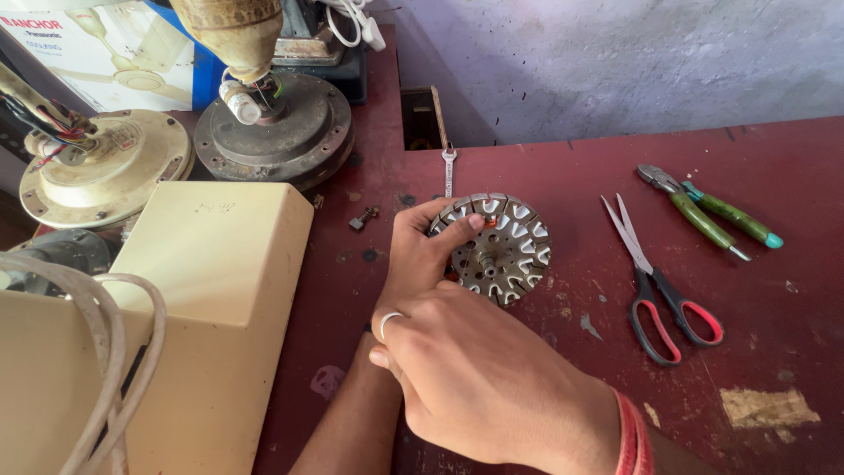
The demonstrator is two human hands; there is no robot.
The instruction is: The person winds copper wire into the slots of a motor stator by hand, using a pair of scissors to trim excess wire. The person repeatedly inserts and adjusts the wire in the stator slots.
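Head view. Round fan stator core (501,248), slotted rim and short central shaft, flat on the dark red workbench (774,176), just ahead of both hands and slightly right of them. Disc face turned up; shaft axis pointing up out of the bench toward the camera, tilted a little; no long axis in plan, being round.

Left hand (424,255), reaching from below with forearm under the other wrist, closed on the near-left rim of the stator core: thumb laid across the top face, fingers wrapped behind the edge, mostly hidden. The nearer hand, in contact.

Right hand (479,378), ring on one finger and red bands at the wrist, crossed over the left forearm, fingers curled loosely downward; back of hand toward the camera, so contents of the palm not visible and grip impossible to tell. Close behind the core, apparently not touching it.

Red-handled scissors (655,286) well to the right, blades pointing away; green-handled pliers (712,213) farther right. Slim spanner (448,169) beyond the core, lengthwise away from the viewer. Cream housing (202,299) with grey cable at left; two fan motor bodies (272,132) behind it.
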